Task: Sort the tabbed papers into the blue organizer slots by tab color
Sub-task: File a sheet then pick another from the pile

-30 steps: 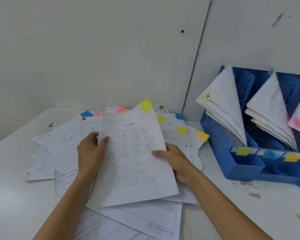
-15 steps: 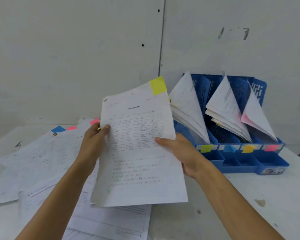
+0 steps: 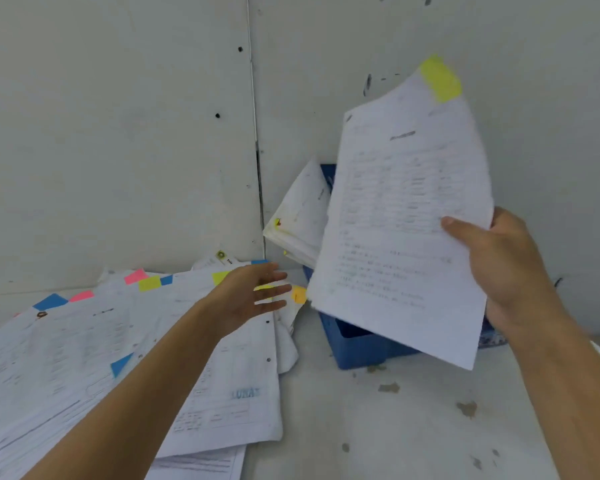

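The head view shows a person's 2 arms over a white table (image 3: 395,427) by a gray wall (image 3: 118,133). The right hand (image 3: 506,268) grips a paper (image 3: 406,220) by its right edge. The thumb lies on the front and the other fingers are behind the sheet. The paper is up in the air and tilts a little. It has a yellow tab (image 3: 440,79) on its top right corner. The print on it is too blurry to read.

The paper hangs in front of the blue organizer (image 3: 357,344) and hides most of it. Only the low left part of the organizer and a bit of its back show. A bunch of white papers (image 3: 302,209) leans out of the organizer's left side, just left of the held paper. Which slot they sit in cannot be told.

The left hand (image 3: 246,299) holds nothing. Its fingers are straight and spread, and they point to the right. It is over the right part of a big messy pile of papers (image 3: 84,358) on the left of the table. The pile has tabs along its far edge: a pink tab (image 3: 134,276), a blue tab (image 3: 50,301) and an orange tab (image 3: 298,294) near the organizer.

The 2 hands are well apart. The table has some brown spots (image 3: 466,408) in front of the organizer.
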